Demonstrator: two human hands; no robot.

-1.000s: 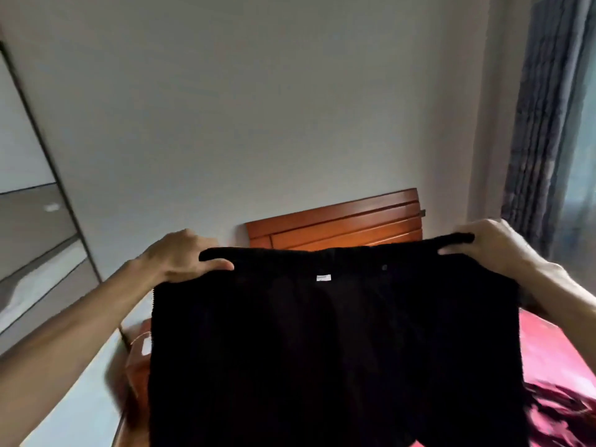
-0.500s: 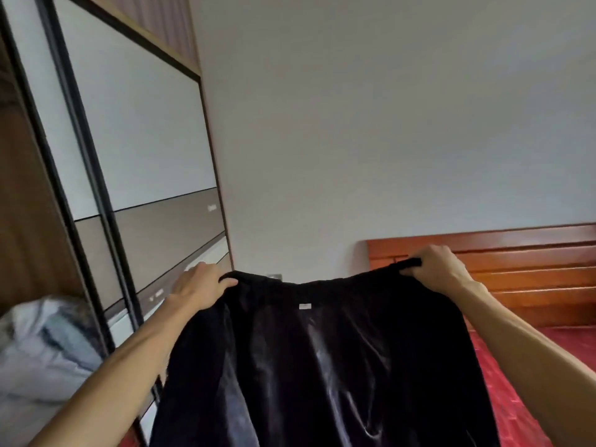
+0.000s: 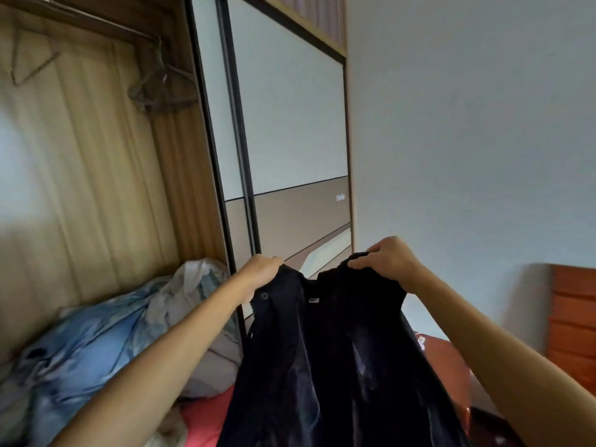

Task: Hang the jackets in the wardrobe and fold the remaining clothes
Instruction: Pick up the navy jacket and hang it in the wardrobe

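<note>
Hanging step: black jacket [image 3: 322,366] held up at the open wardrobe [image 3: 96,188].
Left hand [image 3: 263,269] and right hand [image 3: 387,256] each grip the jacket's top edge, fingers curled into the cloth. It hangs between them, not yet on anything. Next move probably needs one hand freed to reach the empty hanger [image 3: 161,88] on the rail [image 3: 80,17].

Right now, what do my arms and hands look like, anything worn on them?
Both are bare. The left hand and right hand have no gloves, and no rings, watch or bracelet show. No sleeves show either, right down to the picture's edge.
</note>
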